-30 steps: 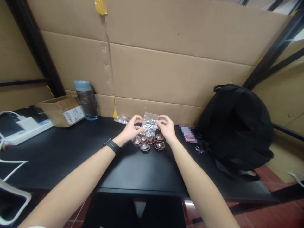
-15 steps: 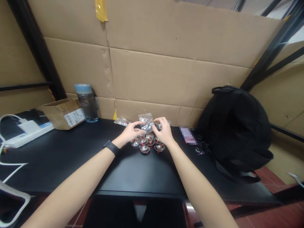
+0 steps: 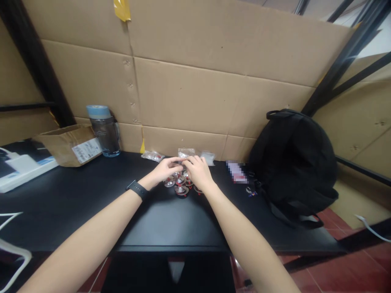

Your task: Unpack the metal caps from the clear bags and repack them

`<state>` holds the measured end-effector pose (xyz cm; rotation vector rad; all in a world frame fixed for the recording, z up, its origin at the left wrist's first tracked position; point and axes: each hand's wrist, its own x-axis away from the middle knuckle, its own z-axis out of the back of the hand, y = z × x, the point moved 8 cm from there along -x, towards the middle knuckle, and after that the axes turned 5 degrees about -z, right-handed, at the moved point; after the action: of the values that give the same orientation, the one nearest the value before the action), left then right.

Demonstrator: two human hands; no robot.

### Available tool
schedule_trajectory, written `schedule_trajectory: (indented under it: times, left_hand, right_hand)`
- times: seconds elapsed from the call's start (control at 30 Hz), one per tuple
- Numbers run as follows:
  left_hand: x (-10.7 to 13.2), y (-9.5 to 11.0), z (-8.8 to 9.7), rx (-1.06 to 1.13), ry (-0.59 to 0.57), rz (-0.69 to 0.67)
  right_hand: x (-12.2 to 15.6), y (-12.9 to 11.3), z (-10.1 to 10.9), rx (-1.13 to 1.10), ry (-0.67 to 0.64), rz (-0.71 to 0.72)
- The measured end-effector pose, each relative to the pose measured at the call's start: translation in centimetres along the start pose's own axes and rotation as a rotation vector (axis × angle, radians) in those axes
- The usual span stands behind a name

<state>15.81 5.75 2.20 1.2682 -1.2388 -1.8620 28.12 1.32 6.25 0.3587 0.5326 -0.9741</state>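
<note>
The left hand (image 3: pixel 166 169) and right hand (image 3: pixel 200 173) seem to pinch a clear, shiny plastic bag (image 3: pixel 186 151) near round silver metal cymbals with red loops (image 3: pixel 181 189) on the black desk (image 3: pixel 171 228). It looks light, floppy and slippery; its edges seem best to hold.

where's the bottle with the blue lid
In the head view, the blue-lidded bottle stands at the back left of the black table, just right of the labelled brown container, by the cardboard wall.
</note>
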Motion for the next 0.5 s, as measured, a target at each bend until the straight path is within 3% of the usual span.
schedule_trajectory:
  times: [0.13,0.27,0.4,0.5]
  left_hand:
    - [-0.5,-0.1,1.0,-0.096,0.054,-0.001]
    - [-0.6,0.0,4.3,-0.335,0.225,-0.039]
    - [0.0,0.8,7.9,-0.799,0.364,-0.104]
    - [0.6,0.7,10.4,-0.982,0.455,-0.017]
  right_hand:
    - [-0.3,2.1,-0.3,0.012,-0.027,-0.035]
    - [0.4,7.5,-0.2,0.04,-0.044,-0.259]
    - [1.8,11.3,-2.4,0.047,-0.184,-0.396]
    - [2.6,12.7,-4.4,0.053,-0.252,-0.471]
